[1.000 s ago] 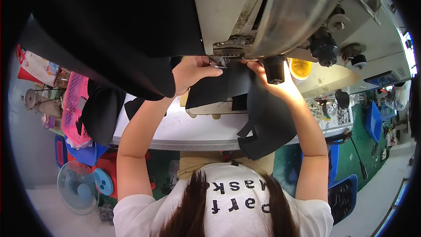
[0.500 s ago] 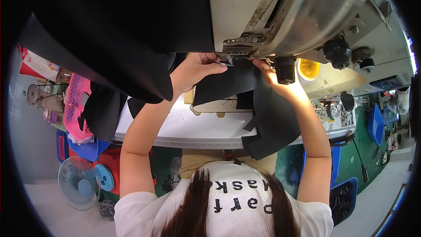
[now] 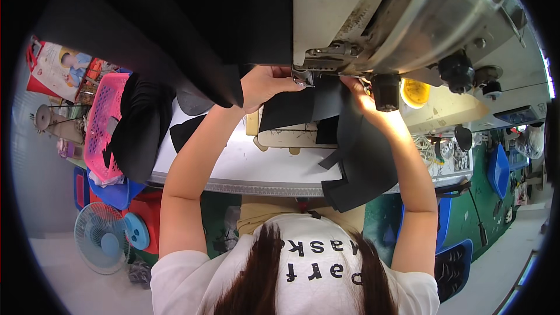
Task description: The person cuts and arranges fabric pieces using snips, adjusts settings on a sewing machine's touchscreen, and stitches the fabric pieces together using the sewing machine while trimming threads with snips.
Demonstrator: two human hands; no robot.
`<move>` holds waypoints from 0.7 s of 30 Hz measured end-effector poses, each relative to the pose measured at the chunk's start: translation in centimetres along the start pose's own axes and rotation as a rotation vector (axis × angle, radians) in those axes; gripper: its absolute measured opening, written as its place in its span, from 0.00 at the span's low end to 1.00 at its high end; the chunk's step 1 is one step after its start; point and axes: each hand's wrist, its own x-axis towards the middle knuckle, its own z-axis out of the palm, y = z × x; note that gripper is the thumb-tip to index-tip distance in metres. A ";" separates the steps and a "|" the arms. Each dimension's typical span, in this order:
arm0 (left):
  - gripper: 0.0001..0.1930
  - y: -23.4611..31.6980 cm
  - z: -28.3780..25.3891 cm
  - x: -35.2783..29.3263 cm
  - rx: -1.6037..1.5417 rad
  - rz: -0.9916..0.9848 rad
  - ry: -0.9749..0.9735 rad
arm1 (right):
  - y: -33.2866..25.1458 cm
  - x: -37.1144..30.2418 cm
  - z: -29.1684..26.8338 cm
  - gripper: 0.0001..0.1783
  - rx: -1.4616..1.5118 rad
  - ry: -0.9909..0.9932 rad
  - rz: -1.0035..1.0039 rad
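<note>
Both hands are at the head of a sewing machine, over a piece of black fabric. My left hand is closed, thumb against fingers, at the fabric's far edge, just left of the metal presser foot. My right hand pinches the fabric's right side; its fingertips are partly hidden by the machine. From there a curved black flap hangs over the table's near edge. Large black sheets fill the upper left, close to my left wrist. The needle is not visible.
A pink basket and a pile of black pieces lie to the left. A ruler strip runs along the table's front edge. A fan stands at lower left. Spools and wires sit at the right.
The large black sheets at upper left have shifted up, uncovering more of the basket and the pile beside it. Both hands stay at the presser foot with hardly any movement.
</note>
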 end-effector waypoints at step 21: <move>0.10 -5.9 2.3 -2.3 1.058 1.448 0.496 | -4.1 -3.0 1.5 0.19 -0.170 0.432 -0.725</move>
